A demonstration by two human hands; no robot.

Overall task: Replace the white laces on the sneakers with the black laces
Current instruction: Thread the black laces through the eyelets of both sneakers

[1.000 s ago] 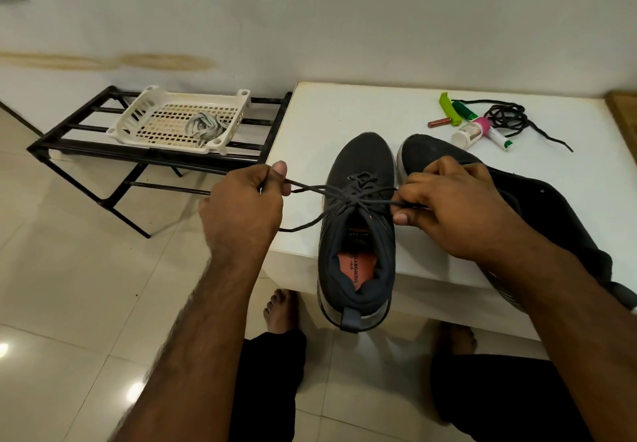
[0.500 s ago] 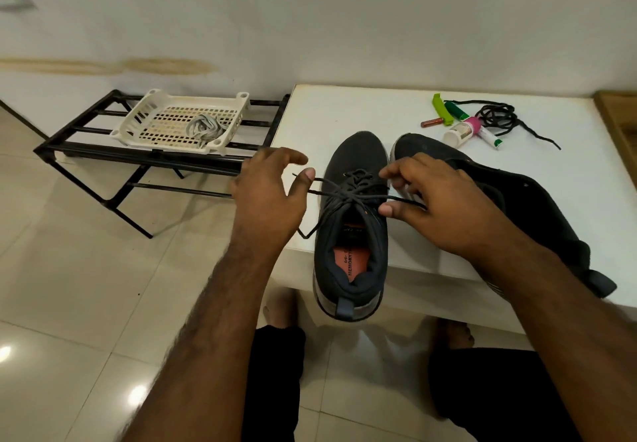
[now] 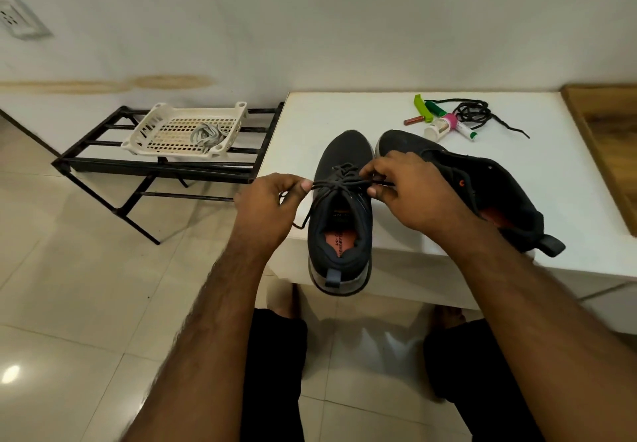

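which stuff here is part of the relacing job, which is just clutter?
Job: left sneaker, right sneaker, black lace held by left hand and right hand, spare black lace, old laces in basket.

Clutter: tubes, rack.

Bare white table (image 3: 310,124) lay open behind the two sneakers (image 3: 344,152). At the far right, small bottles and tubes (image 3: 439,124) and a black lace (image 3: 474,112) obstructed. Floor (image 3: 69,286) stood open leftward, short of the black rack (image 3: 151,166).
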